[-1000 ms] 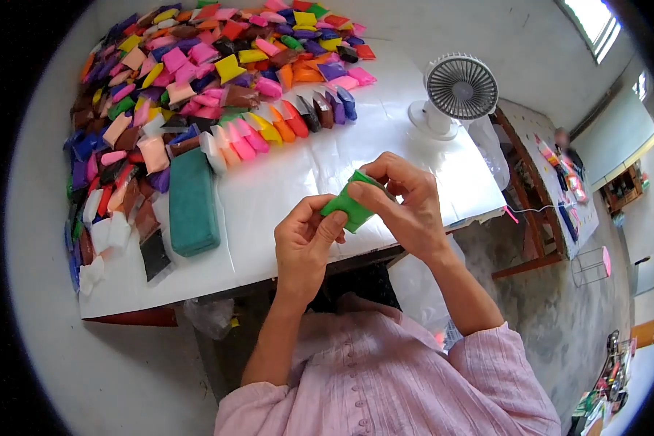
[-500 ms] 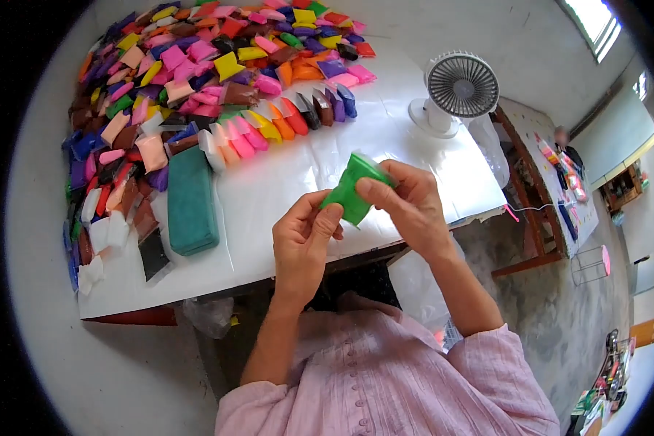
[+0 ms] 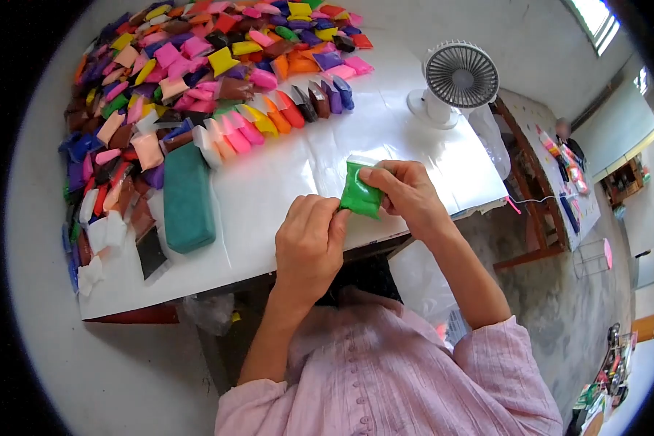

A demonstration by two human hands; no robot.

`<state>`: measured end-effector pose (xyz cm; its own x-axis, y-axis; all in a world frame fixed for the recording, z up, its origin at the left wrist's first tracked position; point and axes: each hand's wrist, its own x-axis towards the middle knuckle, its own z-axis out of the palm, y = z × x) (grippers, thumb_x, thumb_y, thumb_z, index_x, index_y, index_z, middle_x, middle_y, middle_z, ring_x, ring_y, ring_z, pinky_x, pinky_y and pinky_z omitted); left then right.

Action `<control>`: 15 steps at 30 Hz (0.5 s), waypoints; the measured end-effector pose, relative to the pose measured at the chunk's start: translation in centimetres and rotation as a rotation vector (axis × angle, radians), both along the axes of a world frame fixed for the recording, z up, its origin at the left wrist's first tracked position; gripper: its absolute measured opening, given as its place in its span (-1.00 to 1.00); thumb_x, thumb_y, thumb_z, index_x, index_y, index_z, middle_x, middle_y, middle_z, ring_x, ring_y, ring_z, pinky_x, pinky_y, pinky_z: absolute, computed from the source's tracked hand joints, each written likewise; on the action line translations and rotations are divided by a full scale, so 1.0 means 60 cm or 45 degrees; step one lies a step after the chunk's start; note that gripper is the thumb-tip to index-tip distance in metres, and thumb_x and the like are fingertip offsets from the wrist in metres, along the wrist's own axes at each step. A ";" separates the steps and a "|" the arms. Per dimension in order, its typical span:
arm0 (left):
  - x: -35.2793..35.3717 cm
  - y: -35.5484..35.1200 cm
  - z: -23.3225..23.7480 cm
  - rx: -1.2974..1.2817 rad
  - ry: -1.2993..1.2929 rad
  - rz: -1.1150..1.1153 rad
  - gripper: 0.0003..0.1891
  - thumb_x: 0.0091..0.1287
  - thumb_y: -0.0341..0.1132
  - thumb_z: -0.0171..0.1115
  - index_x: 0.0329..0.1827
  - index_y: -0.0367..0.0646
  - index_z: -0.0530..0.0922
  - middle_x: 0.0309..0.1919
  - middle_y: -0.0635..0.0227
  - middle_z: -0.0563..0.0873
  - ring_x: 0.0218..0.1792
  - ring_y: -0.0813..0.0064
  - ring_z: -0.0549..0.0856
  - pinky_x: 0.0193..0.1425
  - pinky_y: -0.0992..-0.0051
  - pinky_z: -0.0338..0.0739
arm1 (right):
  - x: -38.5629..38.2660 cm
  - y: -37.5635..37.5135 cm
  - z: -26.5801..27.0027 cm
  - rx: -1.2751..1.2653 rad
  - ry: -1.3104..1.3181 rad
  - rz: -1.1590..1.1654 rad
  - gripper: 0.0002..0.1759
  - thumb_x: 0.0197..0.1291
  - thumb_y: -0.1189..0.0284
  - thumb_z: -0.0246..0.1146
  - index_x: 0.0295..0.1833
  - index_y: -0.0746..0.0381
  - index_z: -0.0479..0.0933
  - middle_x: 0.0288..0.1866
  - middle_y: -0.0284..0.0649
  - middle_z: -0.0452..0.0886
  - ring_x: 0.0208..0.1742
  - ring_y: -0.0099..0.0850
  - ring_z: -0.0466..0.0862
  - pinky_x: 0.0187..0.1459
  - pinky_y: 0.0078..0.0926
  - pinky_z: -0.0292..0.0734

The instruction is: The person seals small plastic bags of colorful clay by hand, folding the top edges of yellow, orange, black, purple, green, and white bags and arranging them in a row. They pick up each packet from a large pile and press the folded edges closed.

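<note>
Both hands hold a small green packet (image 3: 360,195) above the table's front edge; it has a clear strip along its top. My left hand (image 3: 309,243) pinches the lower left corner between thumb and curled fingers. My right hand (image 3: 407,195) grips the right side, its thumb lying across the green face. Beyond the hands, a row of similar packets stands on the table, among them a red packet (image 3: 291,110), a black packet (image 3: 304,105) and a blue packet (image 3: 344,93). Left of the hands lies a teal oblong case (image 3: 189,200).
A big pile of coloured packets (image 3: 174,65) covers the back left of the white table (image 3: 269,247). A white fan (image 3: 461,76) stands at the back right. Further right, a person (image 3: 568,142) sits by another table (image 3: 523,138). A plastic bag (image 3: 209,312) hangs below the front edge.
The green packet has turned more upright, its face now toward me. My left hand has rolled over, showing its back, and still pinches the corner. My right hand keeps its hold.
</note>
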<state>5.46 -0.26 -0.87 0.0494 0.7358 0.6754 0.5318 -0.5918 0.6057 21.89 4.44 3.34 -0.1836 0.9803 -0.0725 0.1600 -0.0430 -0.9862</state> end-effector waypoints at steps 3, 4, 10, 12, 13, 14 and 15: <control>0.005 0.004 -0.005 0.009 0.021 0.010 -0.91 0.22 -0.52 0.23 -0.27 -0.30 0.49 -0.42 0.15 0.55 -0.34 0.10 0.56 -0.25 0.21 0.47 | 0.013 -0.001 -0.012 0.217 -0.232 -0.058 -0.61 0.29 0.20 0.24 -0.43 0.31 0.55 -0.62 -0.36 0.42 -0.59 -0.57 0.40 -0.52 -0.52 0.29; 0.005 0.005 -0.006 -0.001 0.017 0.009 -0.92 0.22 -0.53 0.22 -0.29 -0.29 0.49 -0.43 0.15 0.55 -0.35 0.10 0.55 -0.26 0.21 0.46 | 0.018 -0.002 -0.019 0.337 -0.341 -0.085 -0.58 0.29 0.18 0.24 -0.41 0.35 0.56 -0.61 -0.28 0.45 -0.60 -0.48 0.45 -0.51 -0.43 0.36; 0.006 0.008 -0.013 -0.060 0.020 0.071 -0.95 0.23 -0.54 0.20 -0.30 -0.29 0.49 -0.44 0.14 0.54 -0.34 0.08 0.55 -0.27 0.22 0.46 | 0.046 -0.055 -0.017 0.879 -0.894 -0.019 -0.69 0.25 0.23 0.25 -0.32 0.29 0.54 -0.37 -0.15 0.60 -0.39 -0.16 0.61 -0.37 -0.26 0.45; 0.008 0.008 -0.011 -0.062 0.021 0.052 -0.95 0.23 -0.54 0.20 -0.30 -0.29 0.49 -0.44 0.14 0.54 -0.35 0.08 0.55 -0.27 0.21 0.46 | 0.035 -0.063 -0.021 0.960 -0.959 0.044 -0.74 0.20 0.28 0.29 -0.37 0.24 0.48 -0.43 -0.20 0.52 -0.40 -0.24 0.59 -0.42 -0.28 0.43; 0.009 0.008 -0.011 -0.062 0.023 0.044 -0.95 0.23 -0.54 0.20 -0.30 -0.29 0.49 -0.44 0.14 0.53 -0.35 0.08 0.55 -0.26 0.21 0.46 | 0.028 -0.064 -0.023 1.004 -1.009 0.044 -0.74 0.18 0.29 0.30 -0.38 0.23 0.46 -0.44 -0.21 0.50 -0.40 -0.25 0.58 -0.43 -0.28 0.42; 0.009 0.008 -0.012 -0.052 0.027 0.035 -0.94 0.23 -0.54 0.20 -0.30 -0.29 0.49 -0.44 0.15 0.53 -0.34 0.09 0.55 -0.26 0.21 0.46 | 0.023 -0.064 -0.025 1.051 -1.056 0.044 -0.75 0.16 0.30 0.31 -0.39 0.22 0.45 -0.44 -0.22 0.48 -0.41 -0.26 0.57 -0.45 -0.29 0.41; 0.009 0.009 -0.014 -0.042 0.033 0.027 -0.94 0.23 -0.54 0.20 -0.30 -0.29 0.49 -0.44 0.15 0.53 -0.34 0.10 0.55 -0.26 0.21 0.46 | 0.024 -0.057 -0.036 1.152 -1.026 0.038 -0.74 0.12 0.31 0.34 -0.39 0.21 0.42 -0.46 -0.25 0.43 -0.43 -0.29 0.54 -0.48 -0.31 0.39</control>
<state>5.99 0.31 -1.73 0.0508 0.7585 0.6497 0.5600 -0.5603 0.6103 23.31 1.05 1.15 -0.4246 0.7319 0.5330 0.7310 0.6244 -0.2752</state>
